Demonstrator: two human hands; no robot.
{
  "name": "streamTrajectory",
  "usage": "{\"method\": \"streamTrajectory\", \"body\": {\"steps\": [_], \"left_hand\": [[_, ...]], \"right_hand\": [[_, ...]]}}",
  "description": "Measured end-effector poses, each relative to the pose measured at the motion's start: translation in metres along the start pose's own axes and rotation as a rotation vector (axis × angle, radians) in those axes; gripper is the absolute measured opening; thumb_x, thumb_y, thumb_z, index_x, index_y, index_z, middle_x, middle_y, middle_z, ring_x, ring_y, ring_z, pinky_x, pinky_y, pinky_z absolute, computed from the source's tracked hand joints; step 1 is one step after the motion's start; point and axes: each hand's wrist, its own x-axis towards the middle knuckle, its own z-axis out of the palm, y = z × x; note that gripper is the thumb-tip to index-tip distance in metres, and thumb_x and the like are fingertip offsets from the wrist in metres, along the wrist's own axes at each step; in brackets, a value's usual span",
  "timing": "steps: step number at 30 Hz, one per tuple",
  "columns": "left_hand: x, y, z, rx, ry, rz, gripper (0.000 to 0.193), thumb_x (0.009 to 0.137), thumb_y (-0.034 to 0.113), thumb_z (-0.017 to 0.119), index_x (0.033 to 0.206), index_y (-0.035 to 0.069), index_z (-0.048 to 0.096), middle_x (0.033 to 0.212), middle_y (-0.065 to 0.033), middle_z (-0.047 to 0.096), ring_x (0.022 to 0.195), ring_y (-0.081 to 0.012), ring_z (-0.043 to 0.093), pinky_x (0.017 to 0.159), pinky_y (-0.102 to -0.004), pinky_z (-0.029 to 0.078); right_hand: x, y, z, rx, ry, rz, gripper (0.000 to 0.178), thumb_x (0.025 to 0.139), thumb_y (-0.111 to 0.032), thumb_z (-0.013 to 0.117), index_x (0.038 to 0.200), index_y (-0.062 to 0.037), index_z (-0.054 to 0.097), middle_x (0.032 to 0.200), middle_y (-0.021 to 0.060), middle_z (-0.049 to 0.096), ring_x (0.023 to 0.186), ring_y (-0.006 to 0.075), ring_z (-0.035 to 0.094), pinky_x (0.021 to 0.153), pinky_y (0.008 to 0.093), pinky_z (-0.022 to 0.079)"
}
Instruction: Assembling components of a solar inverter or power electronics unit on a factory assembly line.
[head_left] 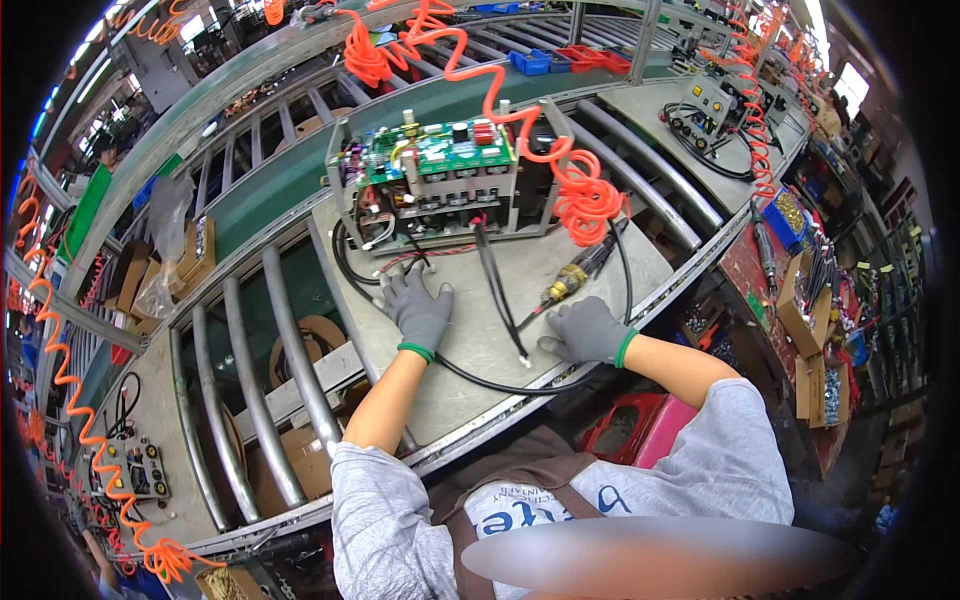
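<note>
An opened electrical unit (440,195) with a green circuit board (450,152) on top stands on a metal work plate (465,400). My left hand (415,312), in a grey glove with a green cuff, is open at the unit's front, its spread fingertips beside thin wires. My right hand (590,332), gloved alike, rests low over the plate, thumb apart from partly curled fingers; nothing shows in it. Close by lies a yellow-and-black power screwdriver (572,282), its tip towards that hand. Black leads (495,275) with a white end run from the unit down the plate between my hands.
A thick black cable (500,385) loops along the plate's near edge. An orange coiled hose (585,205) hangs over the unit's right side. Metal rollers (285,340) flank the plate. Further right, another unit (705,105) sits near a blue bin (785,218) of small parts.
</note>
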Motion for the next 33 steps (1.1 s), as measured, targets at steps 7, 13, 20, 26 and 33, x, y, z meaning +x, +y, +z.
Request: {"method": "streamTrajectory", "body": {"steps": [7,13,20,26,33], "left_hand": [[-0.024,-0.106,-0.028,-0.047,-0.063,-0.079,0.065,0.08,0.046,0.061,0.136,0.016,0.048,0.141,-0.0148,0.047,0.136,-0.0341,0.036,0.114,-0.0565,0.015],[-0.083,-0.156,-0.063,-0.026,-0.031,0.102,0.057,0.085,0.033,0.06,0.137,0.01,0.046,0.138,-0.0149,0.05,0.134,-0.0309,0.04,0.116,-0.0448,0.022],[-0.104,-0.197,-0.098,0.086,0.112,0.086,0.058,0.086,0.041,0.061,0.131,0.007,0.05,0.135,-0.0162,0.052,0.129,-0.0338,0.043,0.114,-0.0485,0.023],[-0.104,-0.222,-0.1,0.04,0.174,0.069,0.053,0.083,0.038,0.064,0.127,0.01,0.055,0.131,-0.0131,0.055,0.129,-0.0315,0.044,0.113,-0.0468,0.026],[-0.094,-0.219,-0.115,-0.012,0.158,-0.089,0.058,0.084,0.032,0.062,0.134,0.008,0.047,0.132,-0.0168,0.052,0.121,-0.0355,0.048,0.103,-0.0471,0.037]], "right_hand": [[0.023,-0.02,-0.023,0.328,0.396,-0.277,0.02,0.086,-0.031,0.059,0.097,-0.0166,0.067,0.08,0.0095,0.067,0.074,0.0315,0.065,0.066,0.0441,0.051],[0.031,-0.001,0.0,0.445,0.318,0.184,0.015,0.084,-0.023,0.062,0.095,-0.014,0.068,0.091,0.0092,0.07,0.086,0.0302,0.067,0.076,0.0415,0.053],[0.048,-0.1,0.024,1.052,0.319,-0.231,0.035,0.083,-0.028,0.07,0.114,-0.0122,0.066,0.112,0.0122,0.065,0.109,0.0322,0.058,0.094,0.0398,0.046],[0.071,-0.156,-0.002,0.135,0.489,-0.532,0.051,0.074,-0.035,0.073,0.12,-0.0169,0.06,0.125,0.0104,0.055,0.124,0.0331,0.043,0.105,0.0489,0.031],[0.058,-0.129,-0.03,0.246,-0.091,-0.398,0.05,0.075,-0.046,0.07,0.103,-0.0052,0.061,0.095,0.0181,0.063,0.091,0.0356,0.063,0.078,0.0459,0.05]]}}
